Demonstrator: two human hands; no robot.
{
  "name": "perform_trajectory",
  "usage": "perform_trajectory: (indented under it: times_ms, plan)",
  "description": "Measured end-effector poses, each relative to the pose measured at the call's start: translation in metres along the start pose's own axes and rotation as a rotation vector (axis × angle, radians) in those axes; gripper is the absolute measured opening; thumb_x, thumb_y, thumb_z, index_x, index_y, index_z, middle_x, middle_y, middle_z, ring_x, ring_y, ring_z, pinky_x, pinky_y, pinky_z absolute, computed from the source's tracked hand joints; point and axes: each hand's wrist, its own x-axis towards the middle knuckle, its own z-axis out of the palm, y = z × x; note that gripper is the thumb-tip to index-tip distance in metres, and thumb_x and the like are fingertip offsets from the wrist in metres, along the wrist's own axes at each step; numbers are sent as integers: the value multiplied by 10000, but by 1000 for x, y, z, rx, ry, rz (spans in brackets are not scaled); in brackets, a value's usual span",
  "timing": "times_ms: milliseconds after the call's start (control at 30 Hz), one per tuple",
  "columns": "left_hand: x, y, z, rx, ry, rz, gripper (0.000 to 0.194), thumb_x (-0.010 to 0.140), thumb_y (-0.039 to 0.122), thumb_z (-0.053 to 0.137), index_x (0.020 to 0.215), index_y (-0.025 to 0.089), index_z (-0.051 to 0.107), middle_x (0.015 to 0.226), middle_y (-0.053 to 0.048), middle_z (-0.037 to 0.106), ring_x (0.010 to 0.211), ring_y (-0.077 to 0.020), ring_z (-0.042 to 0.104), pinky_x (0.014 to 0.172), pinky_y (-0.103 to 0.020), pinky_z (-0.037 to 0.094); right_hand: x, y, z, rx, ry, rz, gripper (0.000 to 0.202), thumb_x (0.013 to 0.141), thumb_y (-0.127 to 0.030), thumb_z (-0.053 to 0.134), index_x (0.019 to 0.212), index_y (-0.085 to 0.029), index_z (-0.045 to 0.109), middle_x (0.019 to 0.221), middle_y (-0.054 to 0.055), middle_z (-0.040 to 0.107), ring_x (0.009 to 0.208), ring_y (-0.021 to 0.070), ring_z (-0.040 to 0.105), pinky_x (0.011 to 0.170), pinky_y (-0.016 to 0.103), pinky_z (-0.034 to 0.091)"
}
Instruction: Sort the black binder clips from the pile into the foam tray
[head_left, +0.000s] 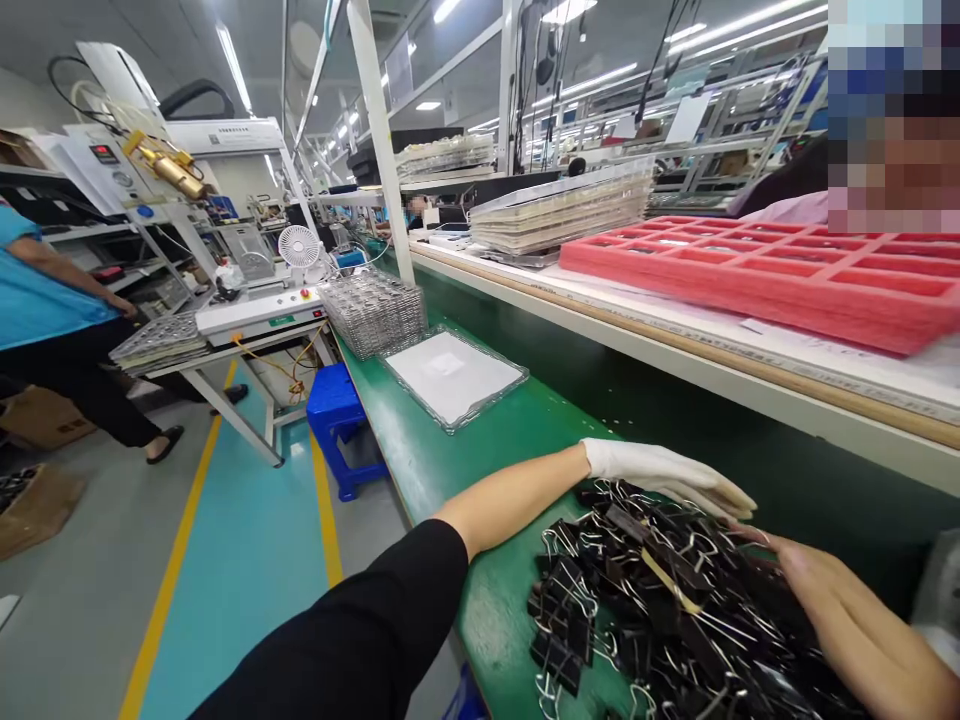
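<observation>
The right hand [862, 620] runs off the lower right corner, so only its flat, bare fingers show, lying on the pile of black binder clips [660, 610]; the pile's near edge is cut off too. The gloved left hand [667, 475] lies spread along the pile's far side, pinching nothing. The clips sit on the green bench [442, 460], beside a clear tray [454, 378] and stacked trays [373, 312]. A red foam tray [765, 275] rests on the upper shelf; another person's face is blurred
</observation>
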Motion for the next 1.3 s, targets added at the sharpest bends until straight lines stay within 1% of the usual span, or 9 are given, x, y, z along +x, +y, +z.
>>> perform_trajectory:
  times_ms: [133,233,433,633,800,900,1033,1133,1300]
  plan:
    - [-16,23,24,248,-92,-8,391,852,346,729,1155,108,794,1341,-105,693,1404,-282,569,1233,-327,371,-3,-43,1,9,-98,78,560,811,-877,547,993,-406,789,1301,105,715,1313,430,606,1230,622,369]
    - [-29,36,33,328,-41,25,413,880,363,727,1195,98,768,1309,-101,714,1372,-277,577,1266,-383,337,2,-71,-5,-43,-187,23,792,860,-936,411,1094,-269,768,1331,143,695,1323,401,604,1241,643,355]
    - [-28,30,18,66,29,26,453,835,534,782,1005,114,785,1023,-143,783,999,-251,729,1058,-425,517,8,-76,-21,6,-122,212,944,919,-945,239,1434,-239,597,1488,135,592,1334,335,594,1203,563,431]
    - [-29,33,21,324,26,91,329,937,429,683,945,128,814,1064,-76,790,1082,-243,690,1063,-344,487,8,-75,-13,-94,-368,268,1118,903,-957,146,1687,-168,251,1737,93,202,1616,297,172,1350,482,59]
    - [-25,28,19,20,40,54,470,837,459,828,1160,125,763,1179,-135,766,1124,-251,693,1083,-396,481,6,-87,-16,-8,-424,253,1079,916,-928,347,1719,-267,60,1755,-8,67,1621,317,71,1340,523,75]
    - [-24,28,19,-5,46,56,531,797,501,870,1178,145,768,1255,-146,743,1171,-247,683,1115,-394,461,5,-83,-19,-46,-390,272,1059,924,-939,227,1714,-239,154,1751,1,123,1623,311,101,1346,510,54]
    - [-25,32,21,41,-23,69,586,829,549,837,1257,158,747,1383,-158,688,1315,-287,627,1179,-408,420,10,-67,-24,24,-285,310,1009,923,-939,113,1618,-282,436,1664,44,399,1517,356,402,1318,576,227]
    - [-25,35,21,86,-52,55,592,851,574,808,1266,157,746,1384,-158,690,1318,-289,627,1177,-405,426,14,-58,-27,74,-233,311,903,971,-880,143,1474,-286,599,1544,67,557,1372,351,563,1231,581,379]
    - [-23,29,15,19,35,64,547,796,563,858,1127,133,785,1246,-165,751,1190,-280,696,1126,-410,471,14,-55,-29,-89,-155,170,640,1041,-707,289,1212,-264,718,1290,61,711,1219,311,637,1155,525,444]
